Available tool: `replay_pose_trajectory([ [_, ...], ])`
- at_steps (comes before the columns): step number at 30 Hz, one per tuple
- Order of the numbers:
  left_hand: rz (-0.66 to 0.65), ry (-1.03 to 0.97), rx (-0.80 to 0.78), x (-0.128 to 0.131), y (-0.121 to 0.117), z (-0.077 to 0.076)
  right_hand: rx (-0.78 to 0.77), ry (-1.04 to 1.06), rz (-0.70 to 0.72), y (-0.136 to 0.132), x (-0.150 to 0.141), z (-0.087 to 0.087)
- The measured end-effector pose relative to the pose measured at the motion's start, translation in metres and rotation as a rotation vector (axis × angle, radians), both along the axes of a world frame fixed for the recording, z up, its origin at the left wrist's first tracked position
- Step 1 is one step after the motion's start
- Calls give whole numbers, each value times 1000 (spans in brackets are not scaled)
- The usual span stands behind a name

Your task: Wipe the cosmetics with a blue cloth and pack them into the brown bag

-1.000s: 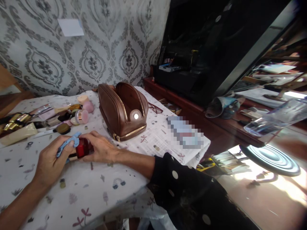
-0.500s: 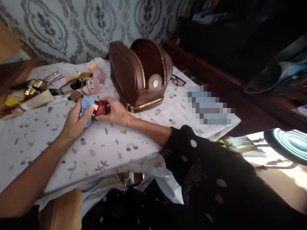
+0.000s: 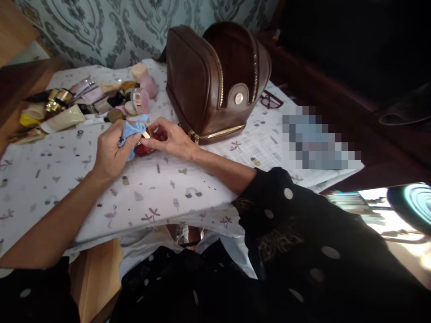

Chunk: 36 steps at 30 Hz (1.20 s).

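Observation:
My left hand (image 3: 111,150) is closed on a crumpled blue cloth (image 3: 130,133), with the thumb pressed against it. Right beside it, my right hand (image 3: 173,140) grips a small red bottle with a gold cap (image 3: 144,150); its fingers cover much of the bottle. The cloth touches the bottle near its gold part. Both hands are just above the patterned white cloth (image 3: 141,193) on the table. Behind my right hand stands a brown leather toiletry bag (image 3: 188,80), its top unzipped and gaping.
Several cosmetics, including a cream tube (image 3: 63,119), a pink sponge (image 3: 148,86) and a pink-topped jar (image 3: 140,99), lie at the back left. Glasses (image 3: 271,100) rest right of the bag, near a blurred-out item (image 3: 316,141). A patterned wall (image 3: 117,31) rises behind.
The red bottle has turned and sits lower between my hands. My right fingers have shifted over its top, near the gold part. The whole view has also shifted slightly.

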<state>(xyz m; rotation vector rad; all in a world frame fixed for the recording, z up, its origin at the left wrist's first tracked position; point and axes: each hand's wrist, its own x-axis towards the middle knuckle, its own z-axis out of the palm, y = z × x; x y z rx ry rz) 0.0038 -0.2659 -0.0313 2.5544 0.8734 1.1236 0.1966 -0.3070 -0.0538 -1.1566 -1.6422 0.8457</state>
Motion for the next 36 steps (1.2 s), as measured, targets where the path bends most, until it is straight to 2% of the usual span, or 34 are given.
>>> replay_pose_trajectory([
  [7,0,-44,-43,0,-3,-1,-20,2,87,-2,2,5],
  [15,-98,-81,-142,-1,-3,-4,-189,195,111,-4,3,10],
  [22,-144,-96,-231,-2,-5,-2,-292,213,206,-9,2,19],
  [26,-202,-99,-304,-3,-4,-6,-321,243,128,-6,3,16],
  [31,-207,-54,-296,-4,1,-11,-382,367,18,-3,1,13],
  [36,-183,-49,-270,-5,4,-13,-412,412,29,-4,2,15],
])
